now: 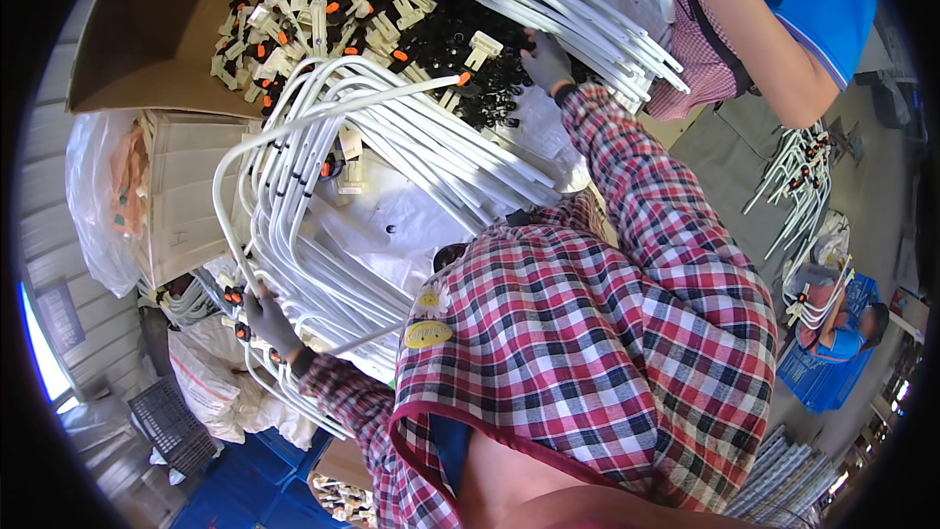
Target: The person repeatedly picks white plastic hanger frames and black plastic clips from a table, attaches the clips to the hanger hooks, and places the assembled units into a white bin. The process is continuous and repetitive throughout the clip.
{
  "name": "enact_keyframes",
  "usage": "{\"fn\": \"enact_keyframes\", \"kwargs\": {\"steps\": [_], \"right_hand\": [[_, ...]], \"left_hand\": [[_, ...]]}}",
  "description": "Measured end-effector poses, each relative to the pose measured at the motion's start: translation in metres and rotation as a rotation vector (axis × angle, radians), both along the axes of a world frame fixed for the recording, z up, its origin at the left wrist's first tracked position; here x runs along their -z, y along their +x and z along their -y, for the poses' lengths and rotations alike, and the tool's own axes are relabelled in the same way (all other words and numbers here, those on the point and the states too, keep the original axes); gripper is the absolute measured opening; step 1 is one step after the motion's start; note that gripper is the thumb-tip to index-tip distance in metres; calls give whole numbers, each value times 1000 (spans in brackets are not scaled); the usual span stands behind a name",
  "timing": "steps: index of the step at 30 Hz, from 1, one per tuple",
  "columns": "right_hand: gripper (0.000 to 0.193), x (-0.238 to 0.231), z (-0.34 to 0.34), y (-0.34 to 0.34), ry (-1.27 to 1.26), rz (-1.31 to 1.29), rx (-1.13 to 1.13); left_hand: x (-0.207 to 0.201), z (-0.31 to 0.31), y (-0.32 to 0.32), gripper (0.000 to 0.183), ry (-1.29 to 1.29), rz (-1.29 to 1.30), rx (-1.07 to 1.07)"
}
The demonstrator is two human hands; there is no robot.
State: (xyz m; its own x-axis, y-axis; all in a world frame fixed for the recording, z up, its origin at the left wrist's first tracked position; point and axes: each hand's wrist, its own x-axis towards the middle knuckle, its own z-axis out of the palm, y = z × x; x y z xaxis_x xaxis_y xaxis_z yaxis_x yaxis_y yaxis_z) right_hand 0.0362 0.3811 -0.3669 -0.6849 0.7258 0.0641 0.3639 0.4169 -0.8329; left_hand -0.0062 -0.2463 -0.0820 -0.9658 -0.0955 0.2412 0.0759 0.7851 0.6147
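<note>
My left hand (pixel 271 323), in a grey glove, is closed around the lower end of a bent white tube (pixel 223 168) at the left of the bench. This tube arches over a stack of similar bent white tubes (pixel 392 132), and its far end carries an orange tip. Stretched out to the far side, my right hand (pixel 548 63), also gloved in grey, is among small black plastic parts (pixel 490 88). Its fingers look curled, and whatever they hold is too small to make out. A second bundle of white tubes (pixel 578 24) lies just beyond it.
Cream plastic fittings with orange and black pieces (pixel 343 0) are heaped at the back, beside a cardboard box (pixel 147 29). Another person's arm (pixel 759 24) comes in at the upper right. White sacks (pixel 211 372) and a grey crate (pixel 171 421) stand at lower left.
</note>
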Motion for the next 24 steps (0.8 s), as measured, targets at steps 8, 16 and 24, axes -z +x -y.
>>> {"fn": "enact_keyframes", "kwargs": {"steps": [8, 16, 24], "right_hand": [[27, -13, 4, -59, -90, -8, -100], [21, -39, 23, 9, -1097, -442, -238], [26, -54, 36, 48, -1032, -472, -380]], "left_hand": [[-4, 8, 40, 25, 302, -31, -232], [-15, -24, 1, 21, 65, -114, -49], [-29, -59, 5, 23, 4, -143, 62]]}}
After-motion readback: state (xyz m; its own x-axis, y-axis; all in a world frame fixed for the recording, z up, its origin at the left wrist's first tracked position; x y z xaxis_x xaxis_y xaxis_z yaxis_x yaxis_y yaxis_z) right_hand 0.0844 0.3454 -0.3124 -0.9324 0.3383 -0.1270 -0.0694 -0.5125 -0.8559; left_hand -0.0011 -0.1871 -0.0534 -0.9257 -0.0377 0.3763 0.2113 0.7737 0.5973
